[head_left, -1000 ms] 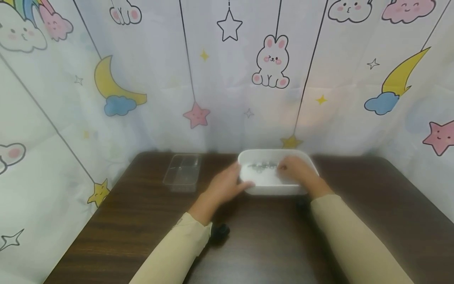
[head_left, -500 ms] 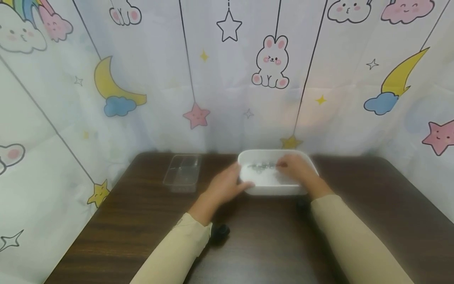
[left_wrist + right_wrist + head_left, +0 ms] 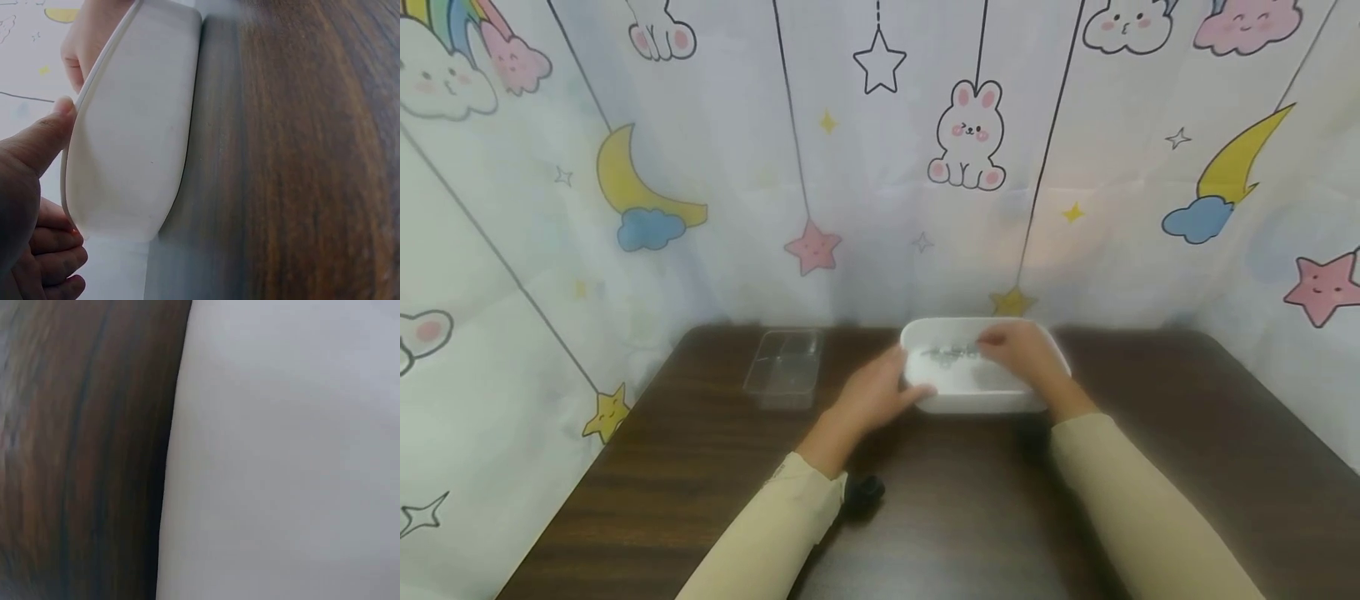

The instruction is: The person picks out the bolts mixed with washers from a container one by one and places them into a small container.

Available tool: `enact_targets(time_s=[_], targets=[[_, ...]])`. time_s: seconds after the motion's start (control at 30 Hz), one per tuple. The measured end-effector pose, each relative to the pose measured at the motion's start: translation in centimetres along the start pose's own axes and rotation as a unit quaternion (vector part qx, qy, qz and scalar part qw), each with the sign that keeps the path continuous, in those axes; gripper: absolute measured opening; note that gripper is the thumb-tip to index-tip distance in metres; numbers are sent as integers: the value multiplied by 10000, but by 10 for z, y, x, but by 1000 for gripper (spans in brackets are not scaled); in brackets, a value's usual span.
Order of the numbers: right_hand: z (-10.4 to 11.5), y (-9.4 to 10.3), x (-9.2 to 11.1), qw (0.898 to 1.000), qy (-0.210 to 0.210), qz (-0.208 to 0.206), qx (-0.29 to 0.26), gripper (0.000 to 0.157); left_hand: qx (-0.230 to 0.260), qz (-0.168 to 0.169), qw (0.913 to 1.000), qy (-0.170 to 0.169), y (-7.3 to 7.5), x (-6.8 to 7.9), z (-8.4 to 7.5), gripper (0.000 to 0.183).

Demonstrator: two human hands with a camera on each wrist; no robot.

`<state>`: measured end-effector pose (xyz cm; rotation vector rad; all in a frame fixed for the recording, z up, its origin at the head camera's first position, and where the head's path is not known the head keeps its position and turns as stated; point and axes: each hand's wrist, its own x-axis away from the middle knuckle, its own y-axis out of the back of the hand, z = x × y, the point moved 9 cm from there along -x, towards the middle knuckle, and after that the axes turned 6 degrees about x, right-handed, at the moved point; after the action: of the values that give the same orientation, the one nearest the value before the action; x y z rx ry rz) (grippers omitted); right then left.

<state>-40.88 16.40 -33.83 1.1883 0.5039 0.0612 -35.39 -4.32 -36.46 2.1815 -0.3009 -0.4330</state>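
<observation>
A white plastic bin point(image 3: 985, 402) with rounded corners stands at the back of the table, with several small shiny clear or silvery pieces point(image 3: 951, 354) on its floor. My left hand point(image 3: 880, 392) grips the bin's left end; in the left wrist view the thumb point(image 3: 47, 134) lies at the rim and the fingers curl round the corner. Reaching over the bin's right side, my right hand point(image 3: 1018, 350) has its fingertips bent together beside the small pieces. What it pinches is too small and blurred to tell. The right wrist view holds only the bin's outer wall point(image 3: 281, 456) and tabletop.
A clear plastic box point(image 3: 786, 367) with compartments sits left of the bin. The dark wood table point(image 3: 647, 483) ends against a white curtain point(image 3: 737, 167) printed with stars, moons and rabbits. Black wrist gear point(image 3: 863, 497) shows under the left sleeve.
The right hand has shifted slightly left within the bin, its fingertips closer to the small pieces. The left hand keeps its hold. The head view has tilted and turned a little.
</observation>
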Motion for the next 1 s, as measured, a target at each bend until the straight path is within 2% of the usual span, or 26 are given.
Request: enact_targets(time_s=[0.17, 0.4, 0.63, 0.83, 1.0], targets=[[2, 2, 3, 9980, -284, 54, -558, 25, 26, -29, 10000, -13, 0, 1, -1, 79], [10, 6, 2, 9936, -585, -53, -960, 30, 80, -112, 9998, -121, 5, 2, -4, 81], [29, 5, -1, 9866, -604, -230, -1500, 28, -120, -317, 9991, -253, 22, 10, -7, 72], [49, 1, -4, 9820, -632, -440, -1722, 27, -107, -348, 9993, -114, 39, 23, 1, 79], [74, 0, -7, 9752, -577, -601, -2048, 27, -123, -540, 9981, -277, 60, 37, 5, 80]])
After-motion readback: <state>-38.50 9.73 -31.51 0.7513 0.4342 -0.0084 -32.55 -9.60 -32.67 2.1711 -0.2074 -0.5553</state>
